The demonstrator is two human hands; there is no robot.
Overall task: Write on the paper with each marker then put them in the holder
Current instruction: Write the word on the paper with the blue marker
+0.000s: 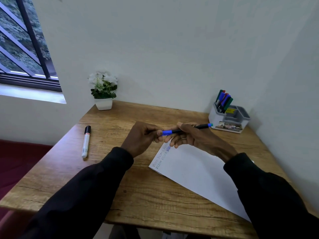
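Soft, dim daylight enters from the window [22, 42] at far left, and wide-angle distortion bends lines toward the edges.

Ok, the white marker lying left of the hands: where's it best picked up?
Probably mid-barrel on the white marker, from above, pinched across its width: it lies flat on the table, black cap toward the wall.

Left hand [143, 135] and right hand [191, 137] meeting mid-air, fingers curled round one marker [174, 131], dark-sleeved forearms angled inward
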